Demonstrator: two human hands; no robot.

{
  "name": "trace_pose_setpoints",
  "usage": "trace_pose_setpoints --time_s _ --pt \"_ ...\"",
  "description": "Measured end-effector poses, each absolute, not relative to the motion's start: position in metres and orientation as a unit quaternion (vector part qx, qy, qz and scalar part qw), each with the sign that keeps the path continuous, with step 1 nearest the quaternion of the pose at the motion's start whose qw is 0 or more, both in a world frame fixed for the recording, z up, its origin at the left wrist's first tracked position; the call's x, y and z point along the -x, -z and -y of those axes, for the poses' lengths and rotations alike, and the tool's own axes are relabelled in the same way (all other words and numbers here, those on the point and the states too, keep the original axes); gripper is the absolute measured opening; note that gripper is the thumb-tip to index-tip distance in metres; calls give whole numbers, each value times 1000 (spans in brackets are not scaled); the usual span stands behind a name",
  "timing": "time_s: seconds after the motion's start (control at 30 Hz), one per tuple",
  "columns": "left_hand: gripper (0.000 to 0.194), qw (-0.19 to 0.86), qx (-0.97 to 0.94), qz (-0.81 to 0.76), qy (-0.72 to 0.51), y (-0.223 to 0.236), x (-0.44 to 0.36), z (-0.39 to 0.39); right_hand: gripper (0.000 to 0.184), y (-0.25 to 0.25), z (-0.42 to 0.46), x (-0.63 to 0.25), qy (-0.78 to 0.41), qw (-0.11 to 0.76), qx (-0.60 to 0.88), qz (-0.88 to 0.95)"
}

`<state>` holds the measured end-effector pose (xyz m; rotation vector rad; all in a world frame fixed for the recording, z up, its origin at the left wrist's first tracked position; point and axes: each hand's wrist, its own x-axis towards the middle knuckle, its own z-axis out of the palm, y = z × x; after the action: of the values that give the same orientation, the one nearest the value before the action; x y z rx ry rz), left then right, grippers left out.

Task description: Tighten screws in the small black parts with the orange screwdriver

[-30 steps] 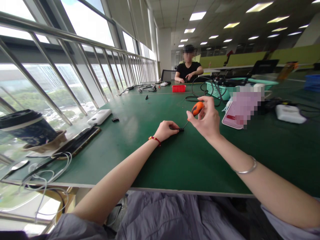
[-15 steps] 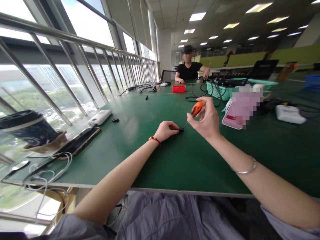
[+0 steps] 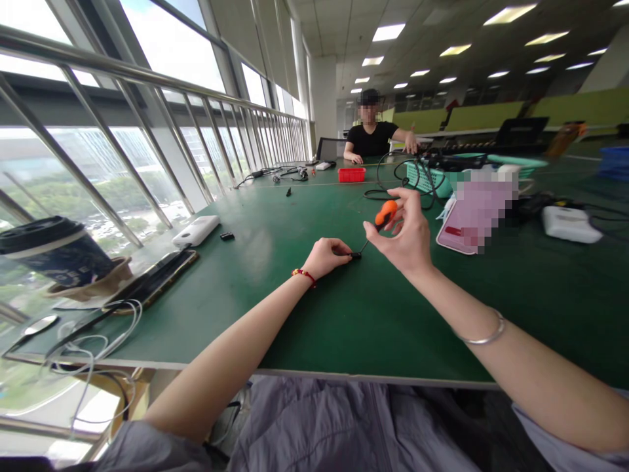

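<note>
My left hand (image 3: 328, 257) rests on the green table (image 3: 275, 295), its fingers pinching a small black part (image 3: 356, 255) against the surface. Above and to the right, my right hand (image 3: 403, 229) grips the orange and black handle of a screwdriver (image 3: 386, 214) between thumb and fingers. The screwdriver leans, its thin metal shaft running down and left to the black part. Its tip meets the part, but the exact contact is too small to make out.
A pink phone (image 3: 472, 216) lies right of my right hand, before a teal basket (image 3: 427, 178) with black cables. To the left are a white power bank (image 3: 196, 231), a dark phone (image 3: 157, 278) and a cup (image 3: 54, 252). A co-worker (image 3: 372, 139) sits beyond a red box (image 3: 351, 175).
The screwdriver handle has turned slightly in my right hand, and the fingers have shifted a little. My left hand stays put. The co-worker's raised hand has lowered toward the basket.
</note>
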<state>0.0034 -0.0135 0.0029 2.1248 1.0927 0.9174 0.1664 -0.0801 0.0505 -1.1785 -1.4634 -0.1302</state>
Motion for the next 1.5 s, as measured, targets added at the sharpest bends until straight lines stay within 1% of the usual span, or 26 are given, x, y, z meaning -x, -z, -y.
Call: trace_pose_setpoints --time_s 0.07,0.17,0.3,0.33,0.47,0.53,0.6,0.7,0.8,0.83,0.93,0.97,1.03,1.1,1.2,1.33,1.37,1.5 --pt "11 287 -796 -409 -342 -3 -3 14 48 -51 81 -166 73 579 526 618" --pt "12 285 -797 -412 -338 -3 -3 13 27 -53 84 -163 74 562 545 618" --pt "12 283 -795 -416 -338 -2 -4 12 16 -51 84 -163 48 567 535 625" --pt "11 283 -795 -415 -340 -2 -4 12 19 -51 83 -163 43 572 530 625" --pt "11 285 -797 -409 -341 -1 -4 12 45 -49 80 -165 53 604 494 623" --pt "11 286 -797 -409 -341 -2 -3 12 49 -50 80 -166 69 607 495 618" --pt "12 286 -797 -409 -340 -2 -3 13 44 -51 81 -165 76 594 519 611" --pt "12 284 -797 -413 -337 -3 -3 13 26 -52 83 -164 61 573 547 607" --pt "13 282 -796 -416 -336 -3 -3 13 16 -51 82 -164 36 576 534 618" --pt "13 282 -796 -416 -337 -3 -3 13 18 -50 82 -164 31 581 523 623" --pt "12 284 -795 -416 -339 -3 -3 13 43 -48 78 -166 30 598 496 629" --pt "12 285 -795 -415 -339 -3 -3 13 49 -48 77 -166 32 600 495 628" --pt "12 286 -796 -412 -339 -3 -3 13 52 -48 77 -167 39 595 512 619" --pt "13 286 -798 -409 -339 -2 -3 13 46 -49 78 -166 53 578 540 609" --pt "12 287 -797 -410 -338 -2 -3 12 29 -50 80 -166 63 557 562 609" --pt "12 281 -797 -415 -337 -1 -3 11 19 -49 80 -165 35 561 540 626" --pt "12 280 -797 -415 -338 -1 -3 11 19 -49 80 -165 36 566 535 626" --pt "12 284 -798 -408 -341 -1 -3 11 49 -50 79 -165 66 591 525 609"
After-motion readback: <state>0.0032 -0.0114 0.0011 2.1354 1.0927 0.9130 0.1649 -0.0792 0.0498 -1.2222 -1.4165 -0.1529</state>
